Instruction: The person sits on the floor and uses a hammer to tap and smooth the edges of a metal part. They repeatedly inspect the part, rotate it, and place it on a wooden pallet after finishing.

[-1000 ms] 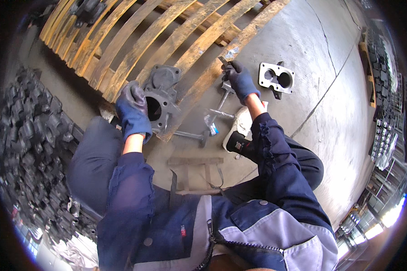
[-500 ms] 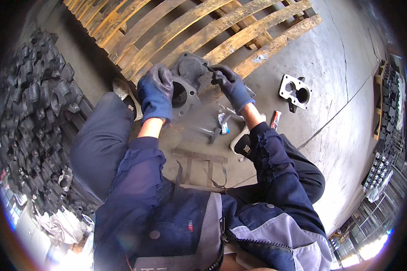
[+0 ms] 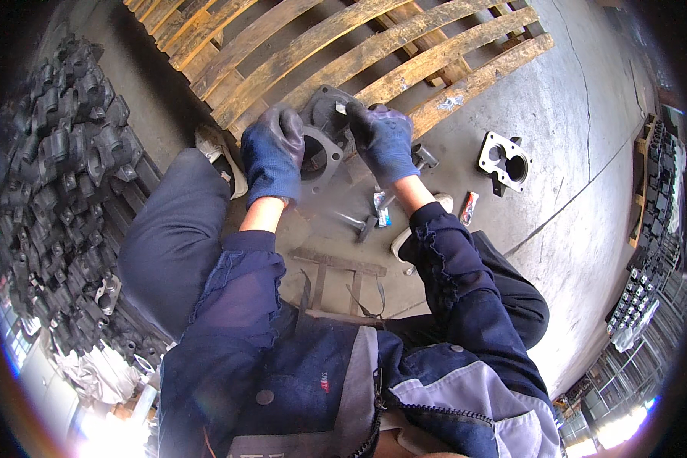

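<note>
A dark grey cast metal part (image 3: 322, 137) with a round bore and a flat flange stands on the concrete floor in front of me. My left hand (image 3: 273, 153), in a blue glove, grips its left side. My right hand (image 3: 382, 139), also gloved in blue, rests on the part's upper right edge, its fingers curled over something small and pale at the rim. A hammer (image 3: 393, 192) and a small tube (image 3: 379, 208) lie on the floor just beyond my right wrist.
A wooden pallet (image 3: 343, 46) lies just beyond the part. A big heap of dark castings (image 3: 61, 191) fills the left. Another flanged casting (image 3: 504, 162) and a small red item (image 3: 469, 208) lie on the floor to the right. Shelves of parts (image 3: 649, 229) line the far right.
My right hand came off the pallet edge and over to the casting. Both hands now hold it, and my view has shifted closer to it.
</note>
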`<act>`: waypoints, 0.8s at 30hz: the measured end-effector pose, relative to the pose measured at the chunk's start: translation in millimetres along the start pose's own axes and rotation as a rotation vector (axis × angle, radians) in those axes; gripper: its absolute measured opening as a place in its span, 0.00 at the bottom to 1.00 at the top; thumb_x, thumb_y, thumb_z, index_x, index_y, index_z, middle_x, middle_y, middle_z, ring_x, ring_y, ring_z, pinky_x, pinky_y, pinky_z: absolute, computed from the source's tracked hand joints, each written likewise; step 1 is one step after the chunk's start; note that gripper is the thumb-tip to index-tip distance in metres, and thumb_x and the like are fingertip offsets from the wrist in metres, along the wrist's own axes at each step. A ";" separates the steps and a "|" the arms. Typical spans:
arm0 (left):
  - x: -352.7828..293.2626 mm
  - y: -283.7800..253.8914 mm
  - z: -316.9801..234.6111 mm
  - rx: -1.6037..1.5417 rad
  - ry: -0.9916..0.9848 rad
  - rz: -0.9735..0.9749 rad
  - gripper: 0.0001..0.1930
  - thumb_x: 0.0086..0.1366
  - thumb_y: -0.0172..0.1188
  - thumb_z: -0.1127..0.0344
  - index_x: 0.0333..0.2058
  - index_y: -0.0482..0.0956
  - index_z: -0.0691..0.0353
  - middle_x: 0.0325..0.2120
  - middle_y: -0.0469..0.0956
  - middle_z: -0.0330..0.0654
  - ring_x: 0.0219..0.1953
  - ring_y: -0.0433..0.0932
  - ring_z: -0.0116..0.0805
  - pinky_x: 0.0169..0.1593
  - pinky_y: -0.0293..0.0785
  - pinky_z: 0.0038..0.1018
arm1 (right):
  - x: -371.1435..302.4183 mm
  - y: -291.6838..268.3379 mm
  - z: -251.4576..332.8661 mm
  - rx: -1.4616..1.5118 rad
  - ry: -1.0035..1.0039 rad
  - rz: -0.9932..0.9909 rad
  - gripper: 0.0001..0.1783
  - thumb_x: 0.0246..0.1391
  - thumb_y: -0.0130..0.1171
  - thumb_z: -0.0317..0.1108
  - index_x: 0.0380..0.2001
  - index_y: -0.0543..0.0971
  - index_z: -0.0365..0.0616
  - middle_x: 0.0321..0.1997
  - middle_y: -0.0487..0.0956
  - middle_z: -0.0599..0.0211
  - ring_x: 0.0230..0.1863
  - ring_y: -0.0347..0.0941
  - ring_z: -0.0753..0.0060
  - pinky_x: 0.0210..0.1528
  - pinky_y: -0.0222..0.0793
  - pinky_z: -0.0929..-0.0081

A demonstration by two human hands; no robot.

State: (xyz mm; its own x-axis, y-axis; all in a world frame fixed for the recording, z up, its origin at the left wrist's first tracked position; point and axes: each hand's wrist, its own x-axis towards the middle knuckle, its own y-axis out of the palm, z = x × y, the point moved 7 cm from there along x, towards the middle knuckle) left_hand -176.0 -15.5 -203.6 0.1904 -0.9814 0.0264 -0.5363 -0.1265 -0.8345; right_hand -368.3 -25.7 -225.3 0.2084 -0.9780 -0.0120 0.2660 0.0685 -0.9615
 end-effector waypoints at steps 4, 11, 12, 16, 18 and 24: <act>-0.1 -3.9 -2.6 -0.009 -0.034 0.023 0.16 0.65 0.51 0.54 0.41 0.79 0.59 0.37 0.80 0.54 0.42 0.79 0.52 0.45 0.74 0.40 | 1.1 2.7 6.9 -0.087 -0.025 0.008 0.08 0.47 0.55 0.35 0.32 0.80 0.59 0.27 0.78 0.63 0.32 0.77 0.56 0.31 0.66 0.59; -0.3 -7.4 -6.6 -0.082 0.013 -0.089 0.14 0.62 0.51 0.55 0.32 0.79 0.58 0.30 0.79 0.54 0.36 0.77 0.56 0.39 0.73 0.44 | 5.7 -1.0 5.2 -0.132 -0.065 0.019 0.08 0.46 0.54 0.34 0.29 0.81 0.59 0.28 0.80 0.64 0.33 0.79 0.59 0.31 0.67 0.60; -1.4 -8.4 -6.1 -0.084 0.015 -0.106 0.13 0.62 0.51 0.55 0.31 0.79 0.58 0.30 0.78 0.54 0.36 0.77 0.56 0.39 0.73 0.44 | 5.8 -2.9 6.2 -0.123 -0.062 0.015 0.08 0.46 0.55 0.34 0.29 0.81 0.59 0.28 0.80 0.64 0.33 0.79 0.59 0.31 0.67 0.60; 0.2 -8.5 -7.8 -0.071 0.011 -0.083 0.14 0.63 0.51 0.55 0.31 0.78 0.58 0.30 0.78 0.53 0.36 0.77 0.56 0.38 0.73 0.45 | 4.8 -5.1 -4.3 0.071 0.021 0.027 0.09 0.45 0.57 0.34 0.32 0.81 0.57 0.30 0.80 0.59 0.36 0.78 0.56 0.34 0.70 0.59; -0.3 -9.6 -7.6 -0.086 0.001 -0.068 0.14 0.63 0.52 0.55 0.32 0.79 0.58 0.31 0.79 0.53 0.36 0.77 0.56 0.39 0.73 0.44 | 1.1 4.7 -14.4 0.291 0.080 0.005 0.12 0.44 0.58 0.34 0.36 0.81 0.56 0.33 0.80 0.57 0.38 0.78 0.53 0.37 0.71 0.59; -2.5 -7.5 -3.9 -0.065 0.016 -0.078 0.14 0.63 0.52 0.55 0.36 0.79 0.58 0.33 0.79 0.53 0.37 0.78 0.55 0.41 0.74 0.42 | -2.2 24.0 -25.0 0.514 0.133 -0.066 0.17 0.43 0.59 0.31 0.40 0.81 0.54 0.36 0.80 0.56 0.41 0.76 0.50 0.43 0.72 0.61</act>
State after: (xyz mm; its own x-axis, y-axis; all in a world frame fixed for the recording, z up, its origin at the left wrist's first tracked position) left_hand -175.6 -12.7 -195.3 0.2207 -0.9703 0.0990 -0.5723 -0.2110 -0.7924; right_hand -385.9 -26.9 -255.3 0.0637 -0.9977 -0.0224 0.7083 0.0610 -0.7033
